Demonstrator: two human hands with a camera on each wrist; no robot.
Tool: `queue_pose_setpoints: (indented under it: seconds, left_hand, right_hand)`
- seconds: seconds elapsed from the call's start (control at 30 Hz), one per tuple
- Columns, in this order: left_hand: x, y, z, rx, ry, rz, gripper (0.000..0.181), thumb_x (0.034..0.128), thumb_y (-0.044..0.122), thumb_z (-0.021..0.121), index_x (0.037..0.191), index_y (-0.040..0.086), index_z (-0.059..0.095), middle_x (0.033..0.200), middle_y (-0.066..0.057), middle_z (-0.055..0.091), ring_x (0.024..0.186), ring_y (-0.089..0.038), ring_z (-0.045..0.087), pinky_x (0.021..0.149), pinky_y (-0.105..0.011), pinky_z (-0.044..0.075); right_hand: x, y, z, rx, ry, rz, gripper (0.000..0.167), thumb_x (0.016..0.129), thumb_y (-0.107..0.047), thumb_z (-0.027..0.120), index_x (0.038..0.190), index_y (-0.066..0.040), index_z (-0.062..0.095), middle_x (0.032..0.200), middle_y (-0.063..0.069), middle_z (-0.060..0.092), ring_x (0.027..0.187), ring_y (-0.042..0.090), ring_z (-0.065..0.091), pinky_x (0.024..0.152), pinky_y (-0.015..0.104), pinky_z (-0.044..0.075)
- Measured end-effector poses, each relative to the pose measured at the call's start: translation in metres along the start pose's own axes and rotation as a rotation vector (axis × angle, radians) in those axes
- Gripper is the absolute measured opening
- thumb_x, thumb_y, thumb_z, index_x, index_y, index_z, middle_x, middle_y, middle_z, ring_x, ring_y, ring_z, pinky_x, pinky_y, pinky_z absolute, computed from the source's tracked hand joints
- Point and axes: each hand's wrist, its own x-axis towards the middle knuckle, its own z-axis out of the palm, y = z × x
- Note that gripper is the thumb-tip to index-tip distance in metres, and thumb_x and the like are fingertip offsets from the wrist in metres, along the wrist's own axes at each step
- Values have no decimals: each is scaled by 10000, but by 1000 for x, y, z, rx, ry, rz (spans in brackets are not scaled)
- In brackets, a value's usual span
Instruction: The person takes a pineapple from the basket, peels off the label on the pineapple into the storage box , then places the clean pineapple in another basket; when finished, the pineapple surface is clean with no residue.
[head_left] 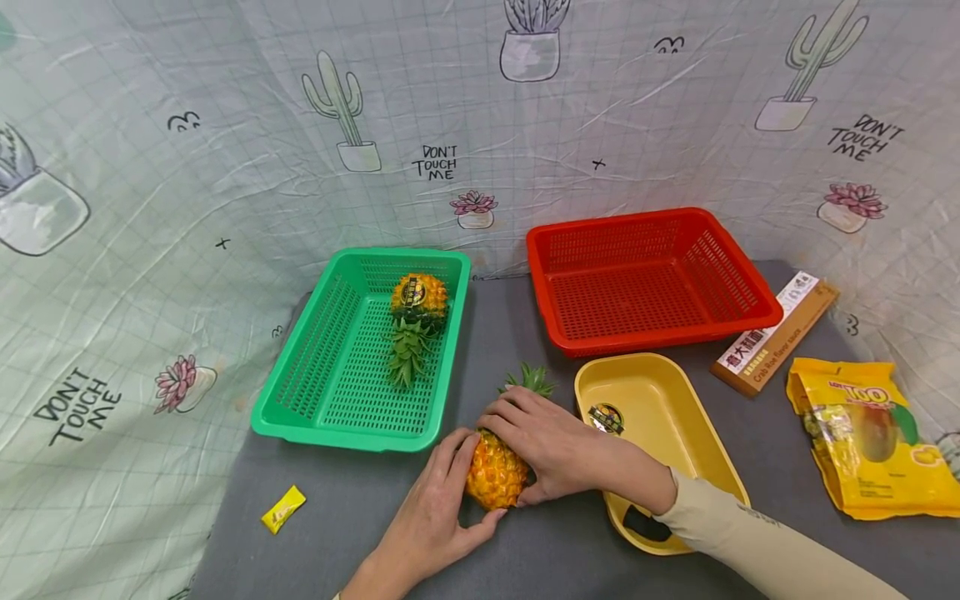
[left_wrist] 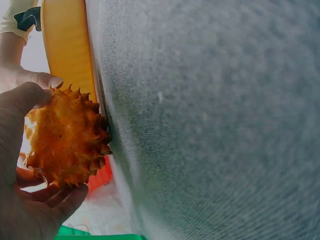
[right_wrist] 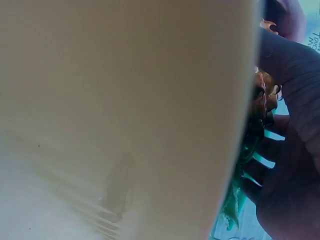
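Observation:
In the head view a small orange pineapple (head_left: 495, 479) lies on the grey table, its green crown (head_left: 531, 381) pointing away from me. My left hand (head_left: 438, 508) holds its near left side, thumb at the base; the left wrist view shows the spiky base (left_wrist: 70, 135) between thumb and fingers. From the right, my right hand (head_left: 551, 437) grips the upper body, covering much of it. Beside that hand is a yellow tub (head_left: 667, 408) with a round black-and-gold sticker (head_left: 606, 418) at its left side. The tub's blurred wall (right_wrist: 125, 100) fills most of the right wrist view.
A green basket (head_left: 352, 437) at the left contains another pineapple (head_left: 420, 300) with a sticker. Behind the tub stands a red basket (head_left: 660, 337). To the right lie a long brown box (head_left: 780, 333) and a yellow mango-print bag (head_left: 873, 442). A small yellow packet (head_left: 283, 509) lies front left.

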Motion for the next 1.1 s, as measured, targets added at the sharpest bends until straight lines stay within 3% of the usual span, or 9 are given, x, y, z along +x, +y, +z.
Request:
queue_pose_setpoints:
  seconds: [0.33, 0.53, 0.63, 0.83, 0.97, 1.1]
  left_hand:
    - [-1, 4, -6, 12, -24, 3, 925, 891, 411, 873, 1600, 51, 400, 1579, -141, 388, 1359, -260, 503, 1008, -433, 535]
    - [-1, 10, -13, 78, -21, 67, 877, 928, 392, 840, 1594, 19, 409, 1586, -174, 393, 1363, -285, 501, 983, -440, 552]
    - [1, 14, -19, 122, 27, 126, 741, 974, 387, 780, 1546, 20, 483, 1550, -160, 449, 1312, -282, 542, 950, -433, 565]
    - [13, 17, -40, 141, 196, 265, 544, 1064, 342, 628, 1475, -9, 566, 1440, -157, 570, 1211, -321, 617, 954, -482, 540]
    - [17, 7, -58, 178, 255, 252, 543, 1087, 375, 584, 1488, 9, 567, 1434, -175, 583, 1200, -353, 624, 941, -519, 529]
    - [17, -9, -73, 192, 273, 206, 547, 1074, 416, 611, 1446, 15, 607, 1413, -183, 593, 1185, -371, 622, 940, -543, 518]
  right_hand:
    - [0, -1, 0, -33, 22, -9, 1005, 682, -591, 919, 1465, -100, 523, 1394, 54, 550, 1350, 272, 473, 1246, 468, 209]
    - [0, -2, 0, -33, 19, -11, 1017, 691, -590, 918, 1484, -97, 513, 1408, 56, 542, 1360, 271, 467, 1249, 479, 200]
    - [-1, -2, 0, -38, 6, 0, 1018, 700, -594, 908, 1497, -107, 503, 1415, 53, 540, 1364, 270, 462, 1253, 469, 189]
    - [-3, -1, 0, -47, -22, 22, 1046, 715, -608, 895, 1544, -133, 468, 1435, 56, 530, 1379, 274, 447, 1257, 466, 169]
    - [-2, -1, 0, -40, -49, 30, 1067, 734, -630, 889, 1566, -138, 438, 1454, 63, 514, 1398, 278, 429, 1260, 464, 155]
    - [-1, -1, 1, -30, -70, 35, 1128, 711, -671, 900, 1582, -141, 418, 1467, 66, 501, 1415, 284, 408, 1261, 464, 144]
